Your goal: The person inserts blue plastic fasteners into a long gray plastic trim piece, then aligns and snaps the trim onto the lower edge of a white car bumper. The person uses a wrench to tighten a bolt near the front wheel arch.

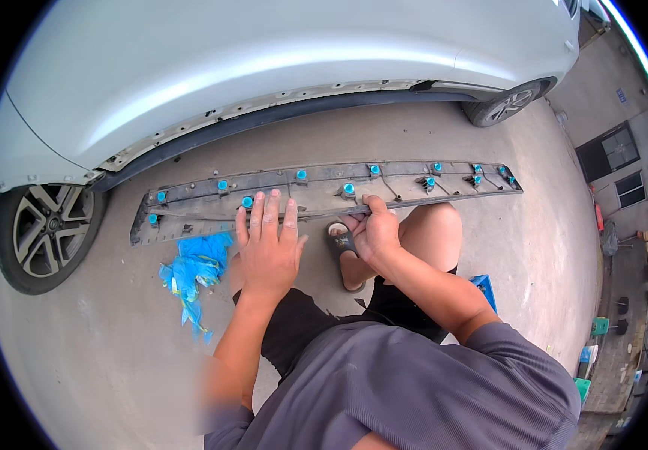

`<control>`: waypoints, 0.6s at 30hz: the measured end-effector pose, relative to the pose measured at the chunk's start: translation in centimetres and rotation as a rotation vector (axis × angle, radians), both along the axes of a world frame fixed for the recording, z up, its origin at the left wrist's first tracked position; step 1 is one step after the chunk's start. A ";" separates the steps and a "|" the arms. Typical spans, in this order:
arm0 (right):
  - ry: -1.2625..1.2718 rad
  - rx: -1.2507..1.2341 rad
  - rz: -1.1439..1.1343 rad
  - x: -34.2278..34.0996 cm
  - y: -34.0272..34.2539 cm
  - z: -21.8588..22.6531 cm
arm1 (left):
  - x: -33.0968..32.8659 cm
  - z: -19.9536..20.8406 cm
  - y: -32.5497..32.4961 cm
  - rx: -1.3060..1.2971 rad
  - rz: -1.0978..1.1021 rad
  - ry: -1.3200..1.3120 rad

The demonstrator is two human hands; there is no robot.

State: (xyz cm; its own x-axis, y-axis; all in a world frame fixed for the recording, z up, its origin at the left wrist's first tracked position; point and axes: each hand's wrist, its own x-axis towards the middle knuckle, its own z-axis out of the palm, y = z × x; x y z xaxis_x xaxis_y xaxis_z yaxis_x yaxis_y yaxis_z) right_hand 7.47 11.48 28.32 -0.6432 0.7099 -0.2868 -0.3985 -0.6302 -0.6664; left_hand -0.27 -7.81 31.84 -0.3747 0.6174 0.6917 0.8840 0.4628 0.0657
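A long dark grey trim panel (pixel 204 211) lies across in front of me, its inner side facing up and its near edge by my knees. Several blue clips (pixel 348 189) sit in mounts along it. My left hand (pixel 267 247) rests on the panel left of its middle, fingers stretched out and apart, with the tips beside one clip. Right of the middle, my right hand (pixel 378 231) is closed round the near edge, thumb on top. Its other fingers are partly hidden beneath.
Beyond the panel stands a silver car (pixel 279 52) with exposed holes along its lower sill (pixel 219 116). Wheels flank the sill at left (pixel 46 232) and right (pixel 507 105). A crumpled blue plastic bag (pixel 200 266) lies on the floor; a blue box (pixel 485 291) sits beside my right knee.
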 end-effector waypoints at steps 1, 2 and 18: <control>-0.021 0.033 -0.012 0.6 -1.7 0.4 | 0.4 0.2 1.4 -0.099 -0.006 0.012; 0.040 0.063 -0.025 0.7 -3.4 1.6 | 0.0 -0.2 2.3 -0.089 0.009 -0.003; -0.362 1.385 0.089 5.6 8.8 2.5 | -3.9 -2.4 3.3 0.570 -0.455 -0.587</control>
State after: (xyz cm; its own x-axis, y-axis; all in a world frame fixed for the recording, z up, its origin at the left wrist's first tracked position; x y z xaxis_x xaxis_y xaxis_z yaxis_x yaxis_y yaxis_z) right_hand 13.10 20.28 30.81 -0.7422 0.5094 0.4354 -0.0719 0.5855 -0.8075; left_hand -4.14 -4.48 29.48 -0.5656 0.4160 0.7121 0.7258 -0.1587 0.6693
